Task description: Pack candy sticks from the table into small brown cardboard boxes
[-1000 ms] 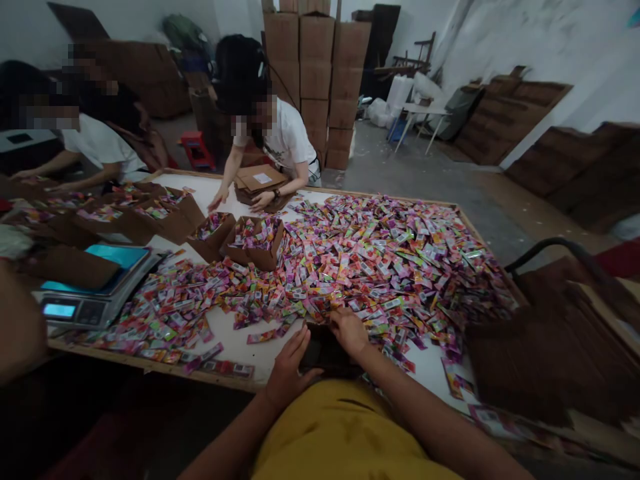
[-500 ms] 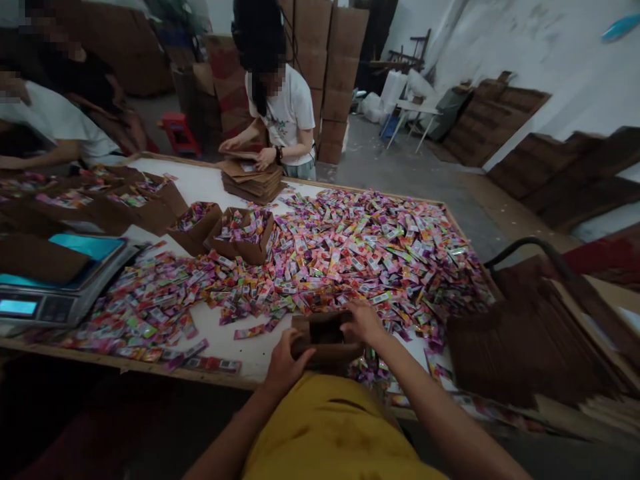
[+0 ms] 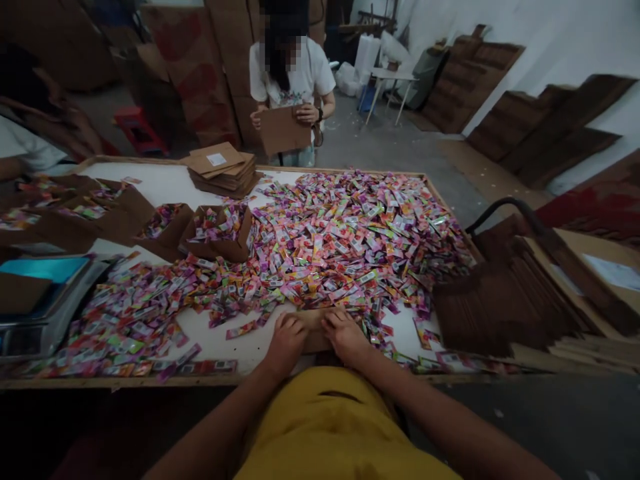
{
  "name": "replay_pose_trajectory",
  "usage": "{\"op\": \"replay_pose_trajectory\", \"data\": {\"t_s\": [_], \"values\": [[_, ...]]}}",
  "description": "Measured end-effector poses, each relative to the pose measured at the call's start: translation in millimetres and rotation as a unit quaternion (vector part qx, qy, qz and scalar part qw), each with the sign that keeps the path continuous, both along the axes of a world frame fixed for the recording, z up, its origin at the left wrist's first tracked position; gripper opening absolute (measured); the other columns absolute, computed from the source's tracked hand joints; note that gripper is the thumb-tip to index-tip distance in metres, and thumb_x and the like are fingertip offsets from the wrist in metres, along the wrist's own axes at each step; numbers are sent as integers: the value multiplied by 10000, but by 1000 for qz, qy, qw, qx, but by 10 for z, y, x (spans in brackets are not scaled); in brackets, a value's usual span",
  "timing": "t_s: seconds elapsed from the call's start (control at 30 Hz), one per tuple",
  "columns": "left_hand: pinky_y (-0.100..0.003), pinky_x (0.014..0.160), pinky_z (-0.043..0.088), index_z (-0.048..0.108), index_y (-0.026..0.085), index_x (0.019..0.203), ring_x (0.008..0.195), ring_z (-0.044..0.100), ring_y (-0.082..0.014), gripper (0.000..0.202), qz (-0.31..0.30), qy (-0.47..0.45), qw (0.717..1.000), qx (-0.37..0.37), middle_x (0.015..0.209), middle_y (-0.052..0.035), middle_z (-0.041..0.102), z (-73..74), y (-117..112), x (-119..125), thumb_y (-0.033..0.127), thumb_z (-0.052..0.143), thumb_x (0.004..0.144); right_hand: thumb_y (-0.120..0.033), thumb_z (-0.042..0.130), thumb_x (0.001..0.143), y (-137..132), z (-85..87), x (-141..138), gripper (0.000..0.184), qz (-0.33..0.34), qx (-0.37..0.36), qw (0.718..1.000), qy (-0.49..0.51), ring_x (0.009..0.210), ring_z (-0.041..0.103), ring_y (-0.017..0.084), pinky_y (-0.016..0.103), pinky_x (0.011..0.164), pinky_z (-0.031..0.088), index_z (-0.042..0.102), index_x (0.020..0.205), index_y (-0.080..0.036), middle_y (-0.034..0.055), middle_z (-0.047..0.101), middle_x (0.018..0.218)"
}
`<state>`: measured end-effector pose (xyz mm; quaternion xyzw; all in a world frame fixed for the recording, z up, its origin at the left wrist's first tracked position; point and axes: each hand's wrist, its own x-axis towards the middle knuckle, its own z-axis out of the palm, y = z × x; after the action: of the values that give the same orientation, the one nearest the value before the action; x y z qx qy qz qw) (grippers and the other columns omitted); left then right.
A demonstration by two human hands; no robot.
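A small brown cardboard box [image 3: 316,340] is at the near edge of the table, right in front of my yellow top. My left hand [image 3: 287,340] grips its left side, fingers curled over the top. On the right part of the box, my right hand [image 3: 346,333] has its fingers bent over the cardboard. The box's opening no longer shows; a brown panel faces up between my hands. Just beyond lies a broad heap of colourful small packets [image 3: 345,247], some of them close to my right hand.
Filled boxes [image 3: 217,233] stand at the left behind a scale [image 3: 45,313]. Across the white table [image 3: 210,337], a co-worker [image 3: 290,80] holds a flat cardboard piece [image 3: 286,130] near a cardboard stack [image 3: 223,170]. More folded cardboard [image 3: 505,300] leans at the right.
Both hands have moved over the box top, and its dark opening is now covered. The co-worker has lifted a cardboard piece off the stack. My view has shifted slightly right and down.
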<state>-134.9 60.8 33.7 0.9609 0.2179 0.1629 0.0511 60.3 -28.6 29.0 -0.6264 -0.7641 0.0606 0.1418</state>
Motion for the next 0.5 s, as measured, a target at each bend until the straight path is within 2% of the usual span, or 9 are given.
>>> {"op": "replay_pose_trajectory", "data": {"t_s": [0.03,0.1,0.17,0.2,0.27,0.33,0.37,0.4,0.5], "values": [[-524,1108,314,702,202,861,963,580,-225,196,-10,15,1000,-7,888,-59,674,-7,33,54,152,516,901,-196,517,895,-7,-32,-42,330,-8,-3,1000,-8,1179,451,319,526,1085,326,671,1176,-116,170,598,1195],[-546,1127,292,712,193,884,1138,544,-265,213,-35,23,999,-14,1089,-109,669,-29,107,166,157,502,894,-191,543,847,-3,-50,-122,320,-26,-8,999,-16,1192,427,338,544,1098,302,700,1105,-85,190,577,1212],[-566,1144,262,704,182,1034,1340,414,-300,246,-54,8,998,-23,1390,-149,532,-58,172,254,203,500,898,-204,584,804,29,-24,-181,329,-43,-11,999,-10,1217,408,346,534,1112,293,712,1075,-69,194,562,1236],[-586,1146,244,674,175,1141,1401,342,-324,304,-63,7,998,-29,1490,-166,431,-71,197,282,282,530,895,-207,595,794,55,-6,-192,321,-52,-10,999,1,1225,409,342,523,1114,296,721,1058,-75,188,565,1238],[-626,1128,235,533,148,1366,1437,264,-400,706,-88,28,995,-35,1563,-227,289,-76,233,298,527,657,784,-210,606,790,111,12,-152,266,-66,-3,996,57,1228,435,317,496,1111,317,744,998,-118,159,592,1216],[-665,1091,257,365,172,1500,1415,266,-475,1110,-105,65,992,-33,1582,-258,215,-46,265,251,651,770,584,-235,600,808,123,-40,-4,227,-90,17,978,187,1191,503,269,444,1079,379,755,961,-172,115,635,1172],[-670,1067,288,349,219,1513,1390,303,-494,1164,-103,81,991,-33,1589,-247,203,-21,284,197,649,802,531,-265,588,824,90,-104,114,243,-122,36,955,267,1161,540,246,423,1055,412,749,990,-193,98,651,1157],[-662,1044,328,376,270,1501,1361,353,-494,1125,-83,87,992,-39,1592,-227,214,5,307,120,628,815,530,-311,584,831,23,-196,260,278,-172,58,922,342,1127,573,233,412,1030,441,734,1039,-205,89,662,1149],[-608,1032,398,501,321,1420,1310,456,-437,881,57,15,990,-125,1531,-170,384,47,354,-257,616,756,629,-524,637,741,-381,-598,811,473,-393,112,791,454,933,655,247,424,863,536,685,1089,-209,102,691,1031]]}}
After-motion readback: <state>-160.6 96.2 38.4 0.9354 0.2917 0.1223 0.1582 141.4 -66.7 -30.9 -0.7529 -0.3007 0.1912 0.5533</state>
